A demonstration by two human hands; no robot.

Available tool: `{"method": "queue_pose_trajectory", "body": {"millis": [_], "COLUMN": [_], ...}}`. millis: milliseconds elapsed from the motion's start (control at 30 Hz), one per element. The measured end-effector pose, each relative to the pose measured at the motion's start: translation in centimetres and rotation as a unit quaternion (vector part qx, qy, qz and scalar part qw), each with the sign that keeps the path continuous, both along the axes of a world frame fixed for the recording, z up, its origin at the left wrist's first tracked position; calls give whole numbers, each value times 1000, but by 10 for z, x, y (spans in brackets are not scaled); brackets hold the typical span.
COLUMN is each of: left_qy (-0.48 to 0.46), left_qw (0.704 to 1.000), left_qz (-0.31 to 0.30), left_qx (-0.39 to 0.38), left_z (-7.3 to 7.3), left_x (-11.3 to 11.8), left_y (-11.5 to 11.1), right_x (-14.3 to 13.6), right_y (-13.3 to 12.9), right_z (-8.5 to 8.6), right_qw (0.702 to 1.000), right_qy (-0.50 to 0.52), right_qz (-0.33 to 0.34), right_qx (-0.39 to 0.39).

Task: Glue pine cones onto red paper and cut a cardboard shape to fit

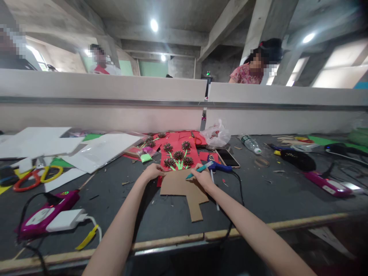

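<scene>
My right hand (203, 178) grips a teal pen (204, 167), its tip close to the surface of a brown cardboard piece (179, 186). The cardboard lies in front of me, irregularly cut, with a narrow strip sticking out toward the table's front edge. At its upper left corner, my left hand (153, 172) holds the edge between its fingers. Just behind the cardboard is a red sheet (175, 142) bearing brown pinecone-like flowers (178, 155) and green paper stems (179, 165). A blue glue gun (221, 167) with a black cord rests beside my right hand.
Scissors (51, 174) and a magenta power strip (50, 211) lie at left, near white sheets (106, 147). To the right are a phone (227, 158), a plastic bottle (250, 144) and another power strip (327, 183). A low white partition (115, 88) stands behind; people are beyond it.
</scene>
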State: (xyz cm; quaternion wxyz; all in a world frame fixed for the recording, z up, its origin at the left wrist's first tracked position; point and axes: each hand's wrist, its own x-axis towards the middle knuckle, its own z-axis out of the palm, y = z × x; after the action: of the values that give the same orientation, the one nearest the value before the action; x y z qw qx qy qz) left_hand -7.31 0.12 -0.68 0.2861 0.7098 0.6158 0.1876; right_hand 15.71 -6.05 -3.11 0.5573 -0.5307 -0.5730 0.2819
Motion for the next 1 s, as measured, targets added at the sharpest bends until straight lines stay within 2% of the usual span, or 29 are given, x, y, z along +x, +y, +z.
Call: {"method": "queue_pose_trajectory", "body": {"millis": [100,600,1000], "left_qy": [7,12,-9], "left_qw": [1000,1000,1000], "left_qz": [-3,-4,1], "left_qx": [5,-1,1], "left_z": [1,-2,0], "left_x": [0,-1,0], "left_y": [-1,2,-1], "right_x": [4,2,4], "right_y": [1,-2,0], "right_z": [0,2,0], "right_qw": [999,999,999], "right_qy": [-11,-31,-24], "right_qz": [-34,-16,-42], "right_qx": [6,-13,7]}}
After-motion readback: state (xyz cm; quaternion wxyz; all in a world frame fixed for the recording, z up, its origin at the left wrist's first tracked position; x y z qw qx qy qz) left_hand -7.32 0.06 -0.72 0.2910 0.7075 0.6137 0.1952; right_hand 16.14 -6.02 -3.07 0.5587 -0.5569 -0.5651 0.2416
